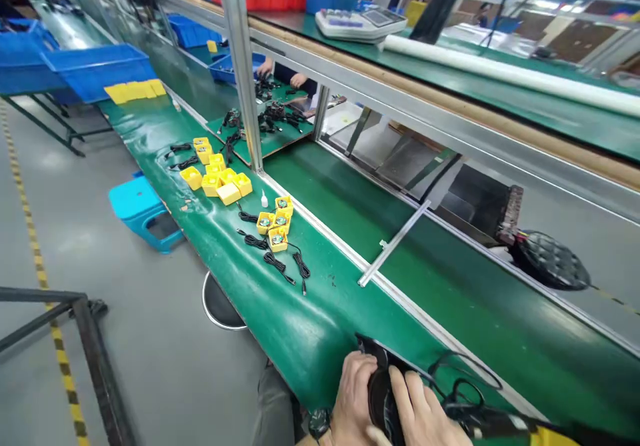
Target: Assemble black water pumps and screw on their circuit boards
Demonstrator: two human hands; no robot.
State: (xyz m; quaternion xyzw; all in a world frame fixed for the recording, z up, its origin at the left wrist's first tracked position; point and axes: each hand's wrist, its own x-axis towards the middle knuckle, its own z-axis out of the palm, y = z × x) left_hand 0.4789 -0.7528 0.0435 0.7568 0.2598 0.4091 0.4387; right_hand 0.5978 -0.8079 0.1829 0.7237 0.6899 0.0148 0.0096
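Observation:
At the bottom edge, my left hand [354,396] and my right hand [425,413] both close around a round black part [380,393] held over the green bench top [280,313]. Black cables [465,383] trail from it to the right. A watch sits on my left wrist. Further along the bench lie small yellow housings with fittings inside [277,223], black coiled leads [280,263] and a group of plain yellow boxes [217,176]. A small white bottle [264,199] stands between the two yellow groups.
A green conveyor belt [450,279] runs beside the bench behind a metal rail, with a loose metal bar [395,243] across it. A black round fan grille [550,259] lies far right. Another person's hands [280,76] work beyond an upright post. Blue bins, a blue stool and a round stool stand left.

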